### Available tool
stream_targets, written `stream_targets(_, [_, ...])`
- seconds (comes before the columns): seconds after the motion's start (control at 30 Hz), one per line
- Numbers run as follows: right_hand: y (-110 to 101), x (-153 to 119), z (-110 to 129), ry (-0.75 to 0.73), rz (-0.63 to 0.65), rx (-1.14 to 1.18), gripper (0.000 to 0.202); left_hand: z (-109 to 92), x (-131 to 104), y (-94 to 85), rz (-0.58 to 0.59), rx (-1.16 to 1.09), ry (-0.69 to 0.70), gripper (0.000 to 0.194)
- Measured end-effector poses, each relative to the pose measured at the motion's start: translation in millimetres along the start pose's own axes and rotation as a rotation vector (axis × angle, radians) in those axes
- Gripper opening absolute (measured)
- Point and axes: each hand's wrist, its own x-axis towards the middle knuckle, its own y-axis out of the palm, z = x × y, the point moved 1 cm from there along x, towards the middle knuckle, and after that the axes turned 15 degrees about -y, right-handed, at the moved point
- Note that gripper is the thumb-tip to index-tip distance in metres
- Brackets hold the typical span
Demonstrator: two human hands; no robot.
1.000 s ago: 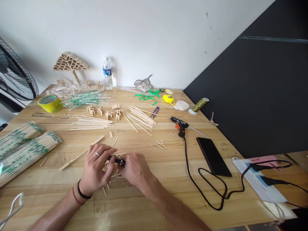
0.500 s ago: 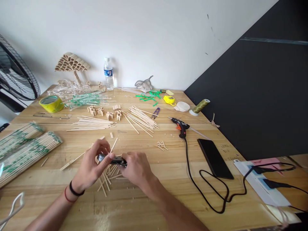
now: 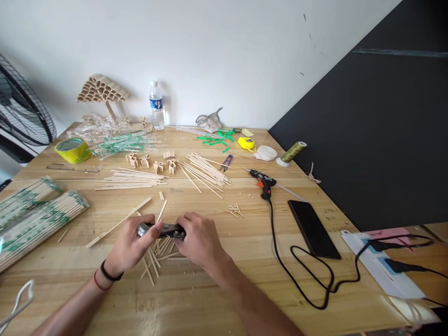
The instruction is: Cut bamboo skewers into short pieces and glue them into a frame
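My left hand (image 3: 130,243) is closed, its thumb and fingers pinching a short wooden stick (image 3: 162,210) that slants up past the thumb. The rounded grey head of a plier-like metal cutting tool (image 3: 170,229) lies against these fingers. My right hand (image 3: 201,240) is wrapped round the tool's handle end, and its fingertips are partly hidden. Where the stick meets the jaws cannot be made out. Below both hands lies a loose pile of cut sticks (image 3: 153,262). A longer bundle of sticks (image 3: 121,222) rests beside my left hand.
Stick piles (image 3: 206,171) and small glued stick pieces (image 3: 159,166) lie farther back. A glue gun (image 3: 263,183), its black cord and a phone (image 3: 313,228) are on the right. Packed sticks (image 3: 45,224) lie left, near yellow tape (image 3: 73,150). A water bottle (image 3: 157,106) stands behind.
My left fingers have lowered and closed in nearer the tool's head, and the stick sits slightly lower. The tool now lies more level; my right hand has shifted slightly up.
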Motion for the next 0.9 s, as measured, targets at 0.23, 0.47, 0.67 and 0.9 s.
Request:
stream_targets(0.23, [-7.5,-0.6,-7.2,-0.113,0.028,0.044,0.018,7.6,0.7,0.1,0.009,-0.045,0.010,0.054])
stream_targets(0.47, [-4.3,1.1,-1.4,0.086,0.013,-0.012,0.021,8.0,2.1,6.0,-0.147,-0.066,0.112,0.027])
stream_targets(0.67, [-3.2,3.2,3.5,0.139,0.039,-0.004,0.016,4.2,-8.3,11.6,-0.274,0.196,0.487,0.033])
stream_targets(0.9, [0.2,1.1,9.9,0.119,0.039,-0.003,0.020,-1.4,-9.2,15.1,-0.427,0.310,0.598,0.028])
